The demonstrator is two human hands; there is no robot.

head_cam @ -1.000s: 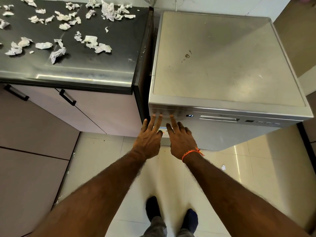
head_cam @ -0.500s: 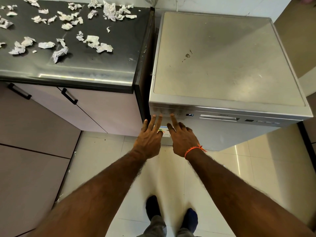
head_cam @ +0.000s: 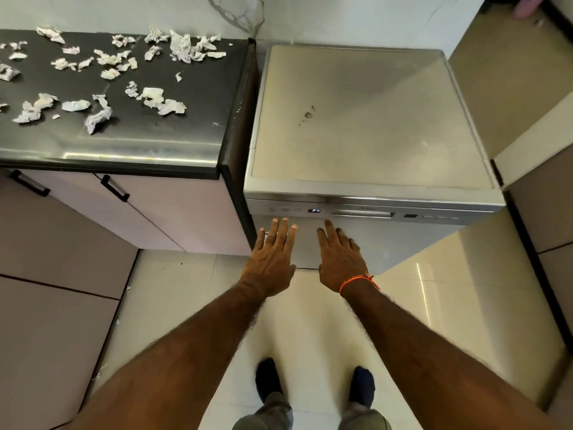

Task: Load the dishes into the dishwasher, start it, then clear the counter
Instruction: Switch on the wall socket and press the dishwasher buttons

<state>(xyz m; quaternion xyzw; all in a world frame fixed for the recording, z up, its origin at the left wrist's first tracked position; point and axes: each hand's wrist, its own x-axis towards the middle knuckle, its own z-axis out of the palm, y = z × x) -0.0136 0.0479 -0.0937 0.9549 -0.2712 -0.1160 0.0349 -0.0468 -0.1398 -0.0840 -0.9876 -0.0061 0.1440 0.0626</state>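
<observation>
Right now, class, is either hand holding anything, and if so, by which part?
Nothing is held. The left hand and right hand both have straight fingers spread in front of the dishwasher door, just below its control panel.

Dishwasher (head_cam: 369, 119): silver, freestanding, door shut, stands right of the counter (head_cam: 173, 131) w/ a narrow gap between. Flat top, dull sheen, small dark stain near centre. Front control strip runs along the near top edge; small display (head_cam: 316, 210) lit, reads "P4", w/ buttons to its left, a long recessed handle to its right, more indicators far right. Counter: dark, glossy top, black edge, pale cabinet doors w/ black handles below. Paper scraps (head_cam: 99, 114): white, crumpled, torn, many of them, scattered over the counter's left and far parts; biggest clump at the far edge, a twisted one nearer the front.
</observation>
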